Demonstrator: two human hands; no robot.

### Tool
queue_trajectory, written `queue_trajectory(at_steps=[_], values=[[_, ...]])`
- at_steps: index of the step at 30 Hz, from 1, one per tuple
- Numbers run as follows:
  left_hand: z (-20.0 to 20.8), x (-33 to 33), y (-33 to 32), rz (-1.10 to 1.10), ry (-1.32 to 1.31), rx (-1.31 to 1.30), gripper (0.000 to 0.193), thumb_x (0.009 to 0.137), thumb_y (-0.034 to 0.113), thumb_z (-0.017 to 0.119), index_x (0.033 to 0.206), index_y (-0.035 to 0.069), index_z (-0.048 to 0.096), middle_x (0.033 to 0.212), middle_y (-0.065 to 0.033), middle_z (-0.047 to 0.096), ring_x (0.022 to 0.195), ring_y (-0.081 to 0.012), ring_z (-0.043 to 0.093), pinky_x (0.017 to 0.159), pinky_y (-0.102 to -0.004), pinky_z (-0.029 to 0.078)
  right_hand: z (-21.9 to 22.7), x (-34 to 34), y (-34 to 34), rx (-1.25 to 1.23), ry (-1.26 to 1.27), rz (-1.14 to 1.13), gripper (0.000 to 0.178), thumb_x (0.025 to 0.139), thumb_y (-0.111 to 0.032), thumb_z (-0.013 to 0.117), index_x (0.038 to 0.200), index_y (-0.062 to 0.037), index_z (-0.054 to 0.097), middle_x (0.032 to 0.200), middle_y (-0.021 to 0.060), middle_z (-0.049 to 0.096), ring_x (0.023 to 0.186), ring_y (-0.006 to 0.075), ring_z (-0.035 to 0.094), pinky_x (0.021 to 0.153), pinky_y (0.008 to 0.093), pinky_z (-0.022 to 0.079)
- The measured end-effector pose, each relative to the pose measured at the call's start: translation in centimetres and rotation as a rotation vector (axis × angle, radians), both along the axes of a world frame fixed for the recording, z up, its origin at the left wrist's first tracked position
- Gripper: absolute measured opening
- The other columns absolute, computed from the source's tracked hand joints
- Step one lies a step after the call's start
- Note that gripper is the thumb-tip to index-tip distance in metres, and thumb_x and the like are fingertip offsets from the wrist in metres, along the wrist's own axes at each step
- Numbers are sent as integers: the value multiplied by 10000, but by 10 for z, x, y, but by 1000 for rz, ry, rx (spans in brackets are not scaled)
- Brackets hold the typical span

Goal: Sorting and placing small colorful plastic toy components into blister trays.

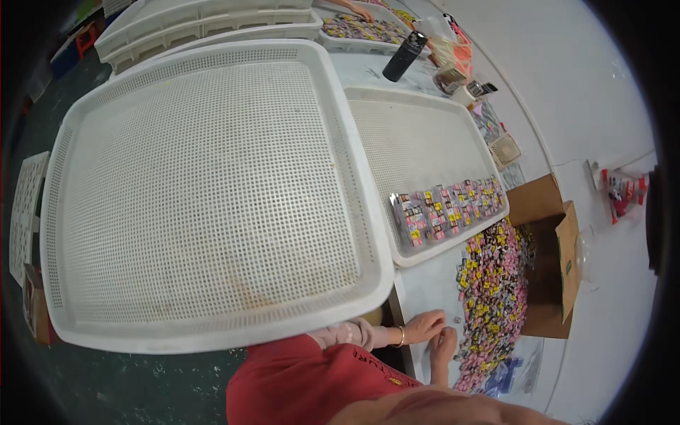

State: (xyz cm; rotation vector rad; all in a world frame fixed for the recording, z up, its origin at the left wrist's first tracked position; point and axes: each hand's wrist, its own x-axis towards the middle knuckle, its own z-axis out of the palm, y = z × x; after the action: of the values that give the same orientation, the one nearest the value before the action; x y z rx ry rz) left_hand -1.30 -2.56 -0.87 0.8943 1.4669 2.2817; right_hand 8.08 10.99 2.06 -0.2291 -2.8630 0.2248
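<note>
My left hand (423,327), with a bracelet at its wrist, reaches in over the table edge with curled fingers. Close beside it is my right hand (444,346), its fingers bent too. Whatever the fingertips hold, if anything, is too small to make out. One tiny packet (457,320) lies near them on the pale tabletop (432,287). Just beyond the hands spreads a large heap of small pink, yellow and black wrapped packets (496,283). A white mesh tray (418,138) holds a clear plastic block of such packets (450,210) in rows at its near end.
A big white perforated tray (212,184) fills the left, overlapping my left arm. Stacked trays (205,32) stand behind it. An open cardboard box (549,283) borders the heap; blue plastic (504,375) lies nearby. A black bottle (405,55) stands farther back, near another person's hand (360,10).
</note>
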Motion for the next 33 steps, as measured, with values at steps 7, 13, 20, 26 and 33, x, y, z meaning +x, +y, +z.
queue_trajectory(at_steps=[7,13,20,26,33], values=[[1,11,-14,-123,128,25,97,871,93,533,873,17,473,798,-143,507,729,-332,546,648,-393,433,6,2,-16,-88,4,-20,169,823,-152,587,810,-3,510,726,156,489,667,341,506,599,414,407],[-2,14,0,-55,224,-129,103,853,141,515,853,38,515,801,-183,524,793,-380,538,692,-442,438,-6,33,-11,-32,55,-70,167,791,-122,652,891,-11,577,753,155,538,660,322,535,604,394,439],[3,-5,1,40,189,-217,103,866,67,528,798,-10,529,678,-96,513,632,-179,495,607,-314,436,26,46,2,-151,272,-192,263,796,-82,658,1046,-17,606,979,187,620,918,354,599,872,431,458],[1,-3,8,-34,-116,-232,209,960,115,455,803,6,540,710,-23,531,643,-101,497,601,-243,418,8,129,40,-512,406,-624,267,833,-30,643,1098,-14,620,991,96,661,785,167,644,744,285,515],[28,-4,12,14,620,-490,306,727,30,572,1031,45,606,1093,-129,566,1059,-326,481,939,-395,381,0,72,60,-760,599,-428,243,856,15,590,1095,-7,632,998,81,665,842,135,638,773,247,519]])
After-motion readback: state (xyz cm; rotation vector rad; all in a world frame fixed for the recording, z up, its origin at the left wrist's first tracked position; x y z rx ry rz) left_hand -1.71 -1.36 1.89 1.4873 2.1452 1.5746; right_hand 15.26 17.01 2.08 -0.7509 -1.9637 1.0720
